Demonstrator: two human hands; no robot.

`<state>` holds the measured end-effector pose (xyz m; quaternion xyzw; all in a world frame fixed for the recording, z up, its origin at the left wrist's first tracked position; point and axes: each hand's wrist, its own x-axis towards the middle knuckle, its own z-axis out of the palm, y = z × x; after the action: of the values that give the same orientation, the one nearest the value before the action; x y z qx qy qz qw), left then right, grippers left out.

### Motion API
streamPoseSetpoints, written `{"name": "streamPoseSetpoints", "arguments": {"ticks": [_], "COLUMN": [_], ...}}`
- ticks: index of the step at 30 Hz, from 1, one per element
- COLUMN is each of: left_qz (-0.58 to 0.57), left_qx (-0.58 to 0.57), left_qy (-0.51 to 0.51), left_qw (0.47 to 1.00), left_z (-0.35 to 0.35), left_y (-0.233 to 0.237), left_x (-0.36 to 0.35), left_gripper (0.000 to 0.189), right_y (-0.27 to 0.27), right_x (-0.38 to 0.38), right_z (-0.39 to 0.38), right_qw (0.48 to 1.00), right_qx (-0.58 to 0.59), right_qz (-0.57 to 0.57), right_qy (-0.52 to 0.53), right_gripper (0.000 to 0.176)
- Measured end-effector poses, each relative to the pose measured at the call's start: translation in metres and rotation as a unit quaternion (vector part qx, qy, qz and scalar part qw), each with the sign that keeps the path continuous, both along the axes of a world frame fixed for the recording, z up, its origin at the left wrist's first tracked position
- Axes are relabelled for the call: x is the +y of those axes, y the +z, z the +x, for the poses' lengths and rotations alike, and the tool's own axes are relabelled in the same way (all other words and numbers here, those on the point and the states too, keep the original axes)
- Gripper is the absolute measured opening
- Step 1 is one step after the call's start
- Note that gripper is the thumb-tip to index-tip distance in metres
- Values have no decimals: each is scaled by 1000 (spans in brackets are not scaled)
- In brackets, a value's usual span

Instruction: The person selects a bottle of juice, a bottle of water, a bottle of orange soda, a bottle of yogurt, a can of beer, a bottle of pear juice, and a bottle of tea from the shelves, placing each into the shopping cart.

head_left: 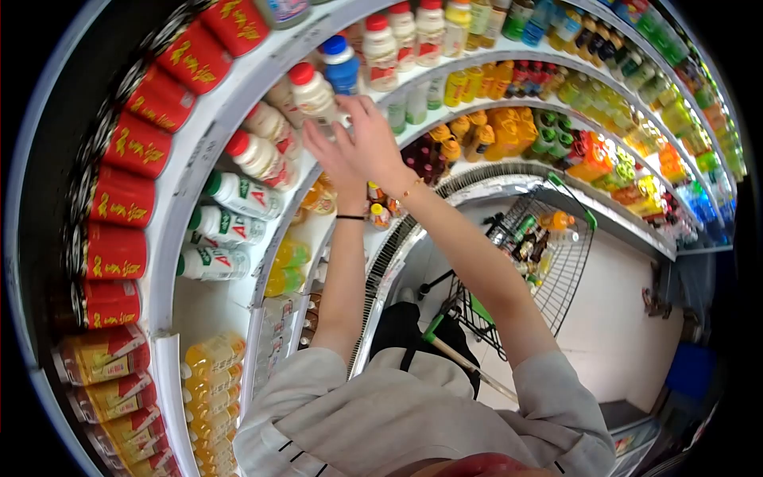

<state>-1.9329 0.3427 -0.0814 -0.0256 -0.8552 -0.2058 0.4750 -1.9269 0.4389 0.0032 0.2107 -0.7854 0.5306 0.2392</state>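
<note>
Both of my hands are at a refrigerated shelf, at the lower end of a white bottle with a red cap (312, 91). My right hand (369, 137) has its fingers bent against the bottle's right side. From below, my left hand (332, 159) curls its fingers round the bottle's base, partly covered by the right hand. Close behind the hands stands a blue bottle (341, 67). Another white bottle with a red cap (261, 159) leans to the left of my left hand, beside white bottles with green labels (242, 195).
Red cans (119, 196) line the upper shelf at left. Yellow drink bottles (213, 381) fill a lower shelf. A wire shopping cart (548, 274) holding several bottles stands on the floor at right. The cooler's black grille edge (377, 274) runs beneath my arms.
</note>
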Motion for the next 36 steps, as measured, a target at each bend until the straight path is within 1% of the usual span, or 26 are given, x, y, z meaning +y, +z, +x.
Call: {"name": "streamPoseSetpoints", "arguments": {"ticks": [1, 2, 3, 4, 6, 7, 9, 11, 12, 13, 15, 16, 18, 19, 21, 22, 23, 24, 25, 26, 27, 29, 30, 33, 35, 36], "left_qz": [3, 68, 133, 138, 217, 187, 194, 134, 105, 87, 56, 57, 45, 42, -14, -34, -35, -38, -39, -70, -72, -83, -104, -89, -90, -91], "left_qx": [-6, 17, 36, 21, -80, -102, -193, -235, -278, -304, -352, -358, -425, -432, -493, -536, -541, -578, -610, -655, -660, -692, -688, -691, -713, -733], "left_qy": [-17, -29, -43, -70, -160, -193, -270, -344, -375, -405, -462, -466, -513, -514, -522, -507, -507, -473, -439, -405, -402, -348, -356, -313, -286, -260], "left_qw": [1000, 997, 990, 988, 960, 958, 923, 899, 878, 858, 812, 807, 745, 740, 696, 674, 670, 664, 659, 634, 631, 627, 624, 645, 633, 622], "left_z": [11, 33, 51, 63, 92, 104, 128, 153, 164, 175, 191, 198, 212, 218, 226, 228, 230, 235, 235, 233, 237, 232, 228, 221, 219, 219], "left_y": [0, -2, -5, -17, -56, -77, -121, -143, -155, -169, -185, -195, -218, -230, -257, -284, -311, -344, -358, -373, -392, -441, -458, -499, -520, -530], "left_x": [10, 22, 38, 56, 86, 103, 143, 184, 202, 221, 259, 282, 317, 332, 359, 370, 382, 389, 400, 411, 416, 441, 449, 468, 473, 475], "left_gripper": [52, 43, 34, 34, 16, 19, 21, 22, 23, 24, 22, 22, 22, 22, 21, 22, 22, 21, 20, 24, 24, 30, 35, 39, 41, 43], "right_y": [-1, -5, -17, -37, -85, -112, -166, -222, -242, -264, -289, -309, -355, -379, -423, -439, -455, -478, -485, -493, -498, -535, -549, -583, -602, -601], "right_x": [14, 31, 51, 71, 113, 138, 193, 248, 273, 300, 340, 361, 385, 394, 411, 417, 422, 419, 420, 419, 420, 415, 411, 409, 408, 413], "right_z": [13, 35, 52, 71, 107, 127, 169, 214, 236, 256, 291, 307, 338, 352, 372, 381, 386, 395, 395, 396, 395, 401, 407, 410, 410, 407], "right_qw": [999, 999, 999, 996, 988, 982, 950, 913, 885, 869, 832, 827, 804, 799, 772, 757, 754, 754, 755, 742, 735, 733, 731, 736, 734, 729], "right_qx": [2, -30, -37, -60, -103, -119, -221, -289, -349, -381, -436, -443, -484, -491, -537, -565, -569, -575, -578, -597, -618, -630, -634, -638, -634, -646], "right_qz": [-28, -35, -31, -53, -85, -91, -75, -30, -28, 23, 74, 73, 9, 4, 17, -19, -21, 2, 27, 8, 1, -21, -20, -9, -23, -28], "right_qy": [23, 13, -14, -29, -82, -117, -207, -287, -308, -314, -335, -338, -346, -348, -339, -326, -326, -318, -309, -305, -277, -254, -251, -228, -241, -227], "right_gripper": [37, 30, 30, 28, 22, 18, 12, 19, 22, 25, 26, 26, 31, 31, 35, 39, 39, 40, 41, 39, 40, 44, 44, 49, 50, 55]}}
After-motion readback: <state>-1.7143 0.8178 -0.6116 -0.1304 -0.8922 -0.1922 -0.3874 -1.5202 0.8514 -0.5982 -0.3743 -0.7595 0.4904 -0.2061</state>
